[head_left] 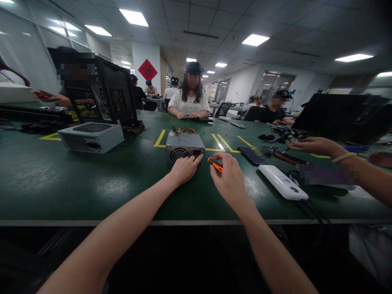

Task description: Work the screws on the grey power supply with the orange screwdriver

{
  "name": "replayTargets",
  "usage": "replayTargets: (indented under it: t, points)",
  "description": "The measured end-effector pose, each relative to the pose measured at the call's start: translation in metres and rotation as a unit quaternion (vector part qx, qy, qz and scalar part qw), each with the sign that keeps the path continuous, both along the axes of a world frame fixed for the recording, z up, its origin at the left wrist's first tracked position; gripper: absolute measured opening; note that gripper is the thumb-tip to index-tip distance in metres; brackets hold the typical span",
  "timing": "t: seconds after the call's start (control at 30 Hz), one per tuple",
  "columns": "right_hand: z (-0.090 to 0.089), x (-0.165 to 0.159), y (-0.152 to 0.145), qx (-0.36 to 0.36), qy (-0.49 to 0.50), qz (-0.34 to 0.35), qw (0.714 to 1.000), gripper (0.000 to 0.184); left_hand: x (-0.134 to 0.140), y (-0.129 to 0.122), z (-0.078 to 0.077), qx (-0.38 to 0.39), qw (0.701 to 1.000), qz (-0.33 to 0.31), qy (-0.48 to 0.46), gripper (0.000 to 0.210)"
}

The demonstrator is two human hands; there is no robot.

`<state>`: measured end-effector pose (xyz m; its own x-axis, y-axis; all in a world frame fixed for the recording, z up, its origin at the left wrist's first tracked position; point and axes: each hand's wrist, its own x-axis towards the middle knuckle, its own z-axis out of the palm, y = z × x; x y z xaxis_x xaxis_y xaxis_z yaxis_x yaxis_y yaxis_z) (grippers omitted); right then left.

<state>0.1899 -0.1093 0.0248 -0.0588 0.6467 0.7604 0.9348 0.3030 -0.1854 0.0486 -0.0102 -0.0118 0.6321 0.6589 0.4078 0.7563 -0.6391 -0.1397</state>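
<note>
A grey metal computer power supply unit (185,143) stands on the green table, its fan grille and socket side facing me and coloured wires behind it. My left hand (184,168) is against the lower right of that face, fingers bent and index finger reaching to its corner. What lies under those fingertips is hidden. In my right hand (228,173) is a screwdriver (215,164) with an orange and black handle, gripped between thumb and fingers. Its thin shaft points left at the unit's lower right corner, close to my left fingertips; contact cannot be made out.
A second power supply (92,136) and an open black computer case (107,90) stand to the left. On the right lie a dark phone (251,156), a white power bank-like device (283,182) with cables, and tools. A co-worker's hand (318,147) reaches in there.
</note>
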Motion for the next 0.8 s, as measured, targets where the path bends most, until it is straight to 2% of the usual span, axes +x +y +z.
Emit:
replayTargets:
  t: [0.1, 0.17, 0.3, 0.47, 0.67, 0.8]
  points:
    - [0.0015, -0.0008, -0.0002, -0.023, 0.042, -0.021, 0.999, 0.021, 0.0009, -0.0001, -0.0002, 0.008, 1.0, -0.006, 0.008, 0.049]
    - [0.0019, -0.0011, -0.0005, -0.035, 0.034, -0.01, 0.999, 0.02, 0.0013, -0.0007, 0.0001, 0.015, 1.0, -0.007, 0.009, 0.048]
    - [0.0009, 0.0003, 0.0002, -0.011, -0.01, 0.013, 1.0, 0.023, 0.0018, -0.002, 0.0006, 0.024, 1.0, -0.007, 0.01, 0.048]
    - [0.0016, 0.002, 0.0012, -0.02, 0.048, -0.031, 0.998, 0.021, 0.0022, -0.0023, -0.0002, 0.04, 0.999, -0.003, 0.018, 0.047]
    - [0.003, 0.0026, 0.0037, 0.01, 0.006, -0.004, 1.0, 0.022, 0.0019, -0.0023, -0.0002, 0.058, 0.998, -0.005, 0.02, 0.048]
    - [0.0007, 0.0029, 0.0048, 0.013, 0.05, -0.03, 0.998, 0.022, 0.0023, -0.002, -0.0004, 0.054, 0.998, -0.007, 0.021, 0.048]
